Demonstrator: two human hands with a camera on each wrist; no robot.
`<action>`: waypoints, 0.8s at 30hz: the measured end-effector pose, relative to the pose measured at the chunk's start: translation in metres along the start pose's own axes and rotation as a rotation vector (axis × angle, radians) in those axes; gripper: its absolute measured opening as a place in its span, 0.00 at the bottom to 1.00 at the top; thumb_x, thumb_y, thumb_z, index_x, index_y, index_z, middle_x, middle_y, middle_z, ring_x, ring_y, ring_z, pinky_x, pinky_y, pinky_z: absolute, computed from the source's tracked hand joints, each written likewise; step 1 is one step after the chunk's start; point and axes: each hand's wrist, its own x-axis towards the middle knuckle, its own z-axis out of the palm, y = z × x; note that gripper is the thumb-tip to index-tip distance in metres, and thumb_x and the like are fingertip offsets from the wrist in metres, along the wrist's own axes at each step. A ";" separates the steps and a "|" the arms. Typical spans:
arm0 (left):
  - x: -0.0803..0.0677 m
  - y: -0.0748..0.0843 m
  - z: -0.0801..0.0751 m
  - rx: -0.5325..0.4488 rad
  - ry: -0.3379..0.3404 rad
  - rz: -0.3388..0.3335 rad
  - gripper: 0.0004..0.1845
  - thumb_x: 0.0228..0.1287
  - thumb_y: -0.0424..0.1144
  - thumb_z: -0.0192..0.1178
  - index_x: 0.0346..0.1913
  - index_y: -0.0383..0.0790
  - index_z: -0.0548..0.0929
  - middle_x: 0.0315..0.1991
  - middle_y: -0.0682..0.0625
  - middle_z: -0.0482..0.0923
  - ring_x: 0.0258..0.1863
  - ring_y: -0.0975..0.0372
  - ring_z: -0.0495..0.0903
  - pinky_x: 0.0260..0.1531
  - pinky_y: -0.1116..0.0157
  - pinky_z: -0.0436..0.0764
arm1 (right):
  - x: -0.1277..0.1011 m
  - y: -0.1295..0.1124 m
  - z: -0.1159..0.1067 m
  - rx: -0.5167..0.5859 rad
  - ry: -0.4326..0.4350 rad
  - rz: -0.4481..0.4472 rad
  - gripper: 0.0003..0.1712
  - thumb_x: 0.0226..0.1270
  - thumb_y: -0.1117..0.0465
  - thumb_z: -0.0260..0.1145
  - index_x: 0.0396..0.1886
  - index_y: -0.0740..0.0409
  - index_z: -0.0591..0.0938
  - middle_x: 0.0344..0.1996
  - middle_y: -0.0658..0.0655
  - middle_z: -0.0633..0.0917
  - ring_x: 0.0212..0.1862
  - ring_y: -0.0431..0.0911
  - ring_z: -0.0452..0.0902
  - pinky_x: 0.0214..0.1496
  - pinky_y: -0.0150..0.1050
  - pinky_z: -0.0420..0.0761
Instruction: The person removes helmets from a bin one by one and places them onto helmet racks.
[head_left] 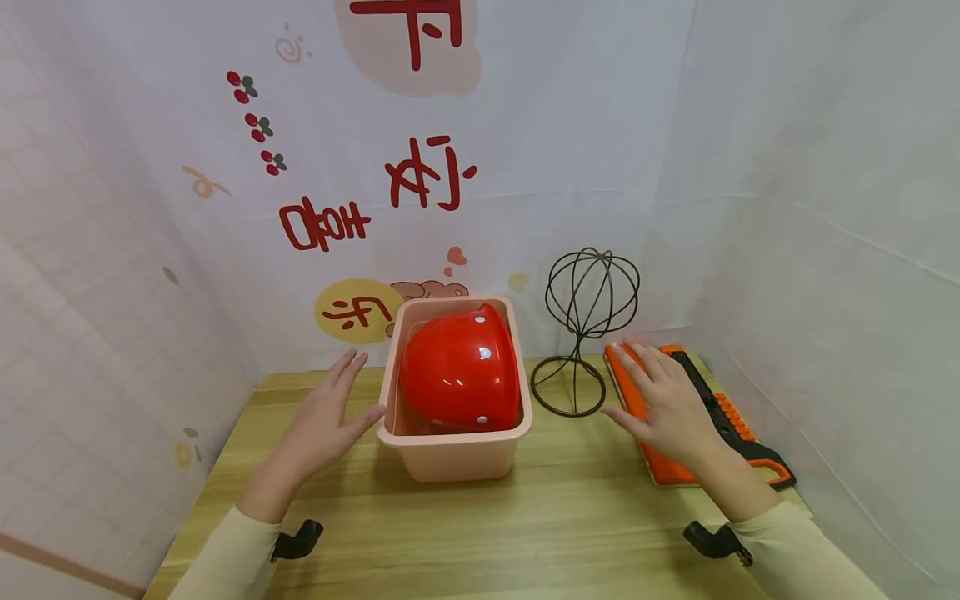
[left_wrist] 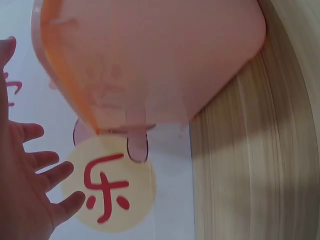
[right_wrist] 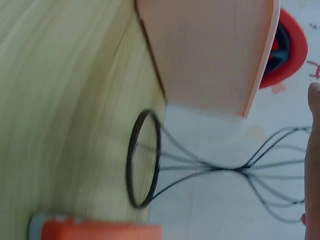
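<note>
- L hand (head_left: 324,417): fingers spread, flat, holds nothing; thumb tip at or just off the bin (head_left: 450,454) left rim, contact unclear from head view. L wrist view shows fingers (left_wrist: 30,185) splayed, bin wall close.
- R hand (head_left: 666,400): open, palm down, resting on the orange tool (head_left: 660,467) at the right side of the surface (head_left: 480,525); not curled round it.
- Helmet (head_left: 459,371): red, sits inside the bin, tipped, crown toward the camera, top pokes above the rim. Bin stands mid-surface, near the back.
- Wire stand (head_left: 581,333): just beside the bin's right side, between bin and R hand, apart from both.
- Risks (judgement):
  - stand looks light and top-heavy w/ a small ring base (right_wrist: 144,159); an R hand sweep toward the bin could clip it and tip it.
  - one-sided push from the L hand could slide the bin into the stand.
  - helmet is smooth and glossy and fits tight in the bin; an open-palm lift may slip or drag the bin up w/ it.
  - tool lies close to the right edge; a nudge could send it off.
</note>
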 end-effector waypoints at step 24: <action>0.012 0.046 0.029 -0.056 -0.079 -0.062 0.59 0.70 0.71 0.67 0.89 0.37 0.58 0.89 0.38 0.53 0.83 0.35 0.59 0.68 0.25 0.72 | 0.067 -0.058 0.024 0.102 -0.124 -0.086 0.56 0.72 0.33 0.74 0.91 0.44 0.61 0.79 0.64 0.73 0.71 0.65 0.76 0.69 0.68 0.78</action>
